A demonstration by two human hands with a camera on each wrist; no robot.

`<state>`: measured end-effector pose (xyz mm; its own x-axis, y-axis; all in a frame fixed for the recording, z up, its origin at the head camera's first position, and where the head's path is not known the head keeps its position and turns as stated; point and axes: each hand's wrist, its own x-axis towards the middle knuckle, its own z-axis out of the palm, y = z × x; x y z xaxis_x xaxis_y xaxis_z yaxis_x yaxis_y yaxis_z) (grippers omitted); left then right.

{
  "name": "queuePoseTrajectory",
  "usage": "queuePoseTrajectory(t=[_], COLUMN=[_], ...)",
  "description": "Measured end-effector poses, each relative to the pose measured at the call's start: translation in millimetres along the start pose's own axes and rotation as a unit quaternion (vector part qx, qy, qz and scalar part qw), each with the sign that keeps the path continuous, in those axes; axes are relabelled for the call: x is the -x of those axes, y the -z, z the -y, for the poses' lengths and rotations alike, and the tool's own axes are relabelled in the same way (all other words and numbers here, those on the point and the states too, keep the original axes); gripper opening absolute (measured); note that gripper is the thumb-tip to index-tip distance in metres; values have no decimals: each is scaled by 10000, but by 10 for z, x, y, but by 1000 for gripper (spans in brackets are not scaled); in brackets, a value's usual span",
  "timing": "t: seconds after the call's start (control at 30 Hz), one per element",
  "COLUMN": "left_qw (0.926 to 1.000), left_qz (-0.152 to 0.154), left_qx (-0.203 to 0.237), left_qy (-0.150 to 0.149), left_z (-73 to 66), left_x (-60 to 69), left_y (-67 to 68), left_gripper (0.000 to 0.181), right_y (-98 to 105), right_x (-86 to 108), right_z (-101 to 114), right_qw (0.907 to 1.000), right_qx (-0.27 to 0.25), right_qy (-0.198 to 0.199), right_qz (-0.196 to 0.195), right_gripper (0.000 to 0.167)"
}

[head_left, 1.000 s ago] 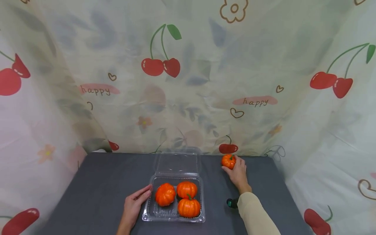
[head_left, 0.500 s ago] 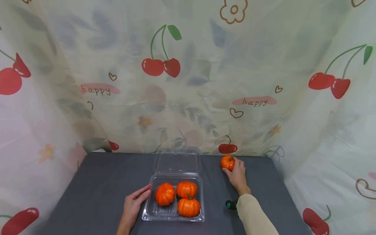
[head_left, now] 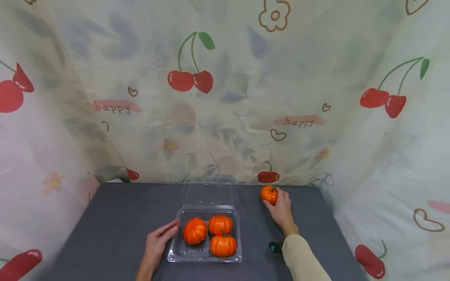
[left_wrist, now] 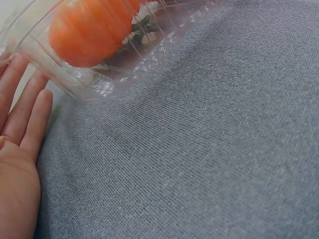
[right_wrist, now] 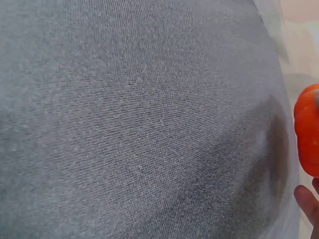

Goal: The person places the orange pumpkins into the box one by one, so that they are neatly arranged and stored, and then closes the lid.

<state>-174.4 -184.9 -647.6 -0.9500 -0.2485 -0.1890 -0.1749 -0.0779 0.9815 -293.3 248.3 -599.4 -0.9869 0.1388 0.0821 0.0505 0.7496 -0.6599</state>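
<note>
My right hand [head_left: 283,210] grips a small orange pumpkin [head_left: 268,194] near the back of the table, thumb on its near side and fingers on its right. In the right wrist view that pumpkin [right_wrist: 309,130] shows at the right edge, with a fingertip below it. A clear plastic clamshell box [head_left: 171,255], lid [head_left: 209,194] tilted back, stands at front centre. Three orange pumpkins lie in it: one on the left [head_left: 195,231], two on the right. At the box's left side, my left hand [head_left: 156,242] touches the rim with nearly straight fingers [left_wrist: 36,119].
Dark grey cloth covers the table [head_left: 116,222]. A small black object with a green patch [head_left: 275,247] is beside the right sleeve [head_left: 302,257]. Patterned curtains [head_left: 225,128] stand behind and on both sides.
The whole head view has shifted slightly to the left. Both hands, the box and the pumpkins keep nearly the same places relative to one another.
</note>
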Motion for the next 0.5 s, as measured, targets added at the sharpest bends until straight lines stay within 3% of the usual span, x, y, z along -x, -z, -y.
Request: queuePoseTrajectory(t=[0.23,0.5], left_qw=[10000,9999], left_qz=[13,-29], left_qx=[55,5], left_qy=[57,-99], left_z=[2,-16], left_x=[-12,3], left_y=[6,-5], left_gripper=[55,52], right_y=[2,52], right_x=[47,146], right_z=[26,129], right_qw=[9997,9987], right_qx=[118,162], right_qy=[189,470], right_qz=[-32,-110], right_gripper=[76,71])
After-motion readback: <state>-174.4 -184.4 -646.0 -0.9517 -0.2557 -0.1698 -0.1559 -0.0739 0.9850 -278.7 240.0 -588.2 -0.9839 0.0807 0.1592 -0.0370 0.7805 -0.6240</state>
